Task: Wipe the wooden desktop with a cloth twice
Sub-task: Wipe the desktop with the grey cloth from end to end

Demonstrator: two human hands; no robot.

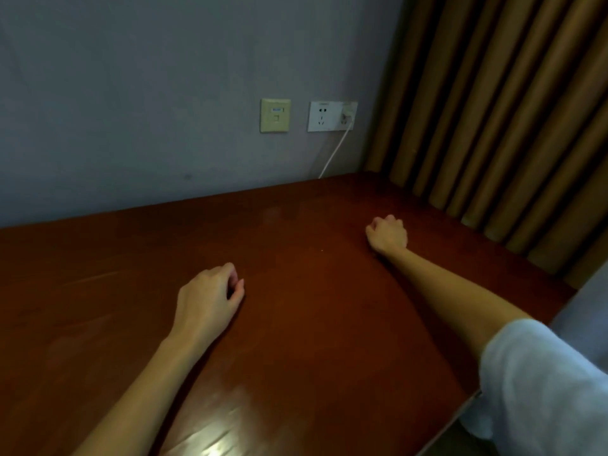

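The glossy reddish-brown wooden desktop (296,340) is spread across the lower view, bounded by a grey wall (131,93) behind and brown pleated curtains (493,110) on the right. The left hand (207,301) is rested on it near the middle, fingers loosely curled, nothing held. The right hand (388,233) is set farther back on the wood, closed into a fist with nothing seen inside. A beige wall plate (275,115) and a white socket (329,116) with a white cable (334,153) are mounted above.
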